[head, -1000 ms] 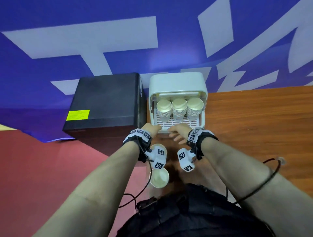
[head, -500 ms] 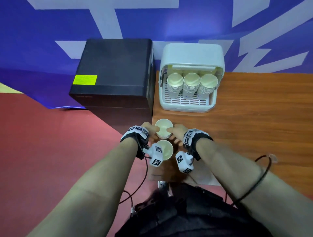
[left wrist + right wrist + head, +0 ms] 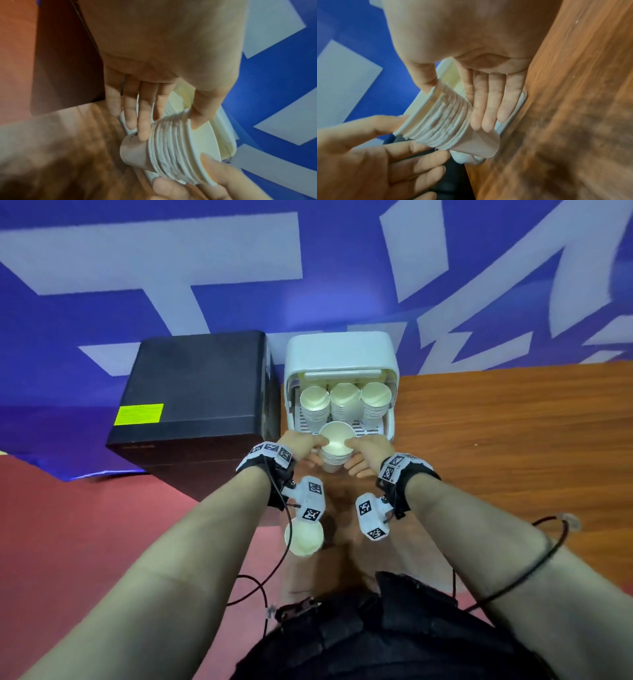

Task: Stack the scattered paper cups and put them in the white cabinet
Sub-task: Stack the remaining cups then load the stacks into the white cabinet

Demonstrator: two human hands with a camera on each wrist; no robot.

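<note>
I have the stack of paper cups (image 3: 337, 451) pinched between my left hand (image 3: 297, 444) and right hand (image 3: 369, 447) just before the open white cabinet (image 3: 340, 356), and I judge it light, crushable, best squeezed gently at its ribbed rims.

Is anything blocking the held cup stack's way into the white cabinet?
Its open front looks clear, but three cup stacks fill the back row of the white cabinet. The held stack, between left hand and right hand, probably fits only in front of them.
</note>
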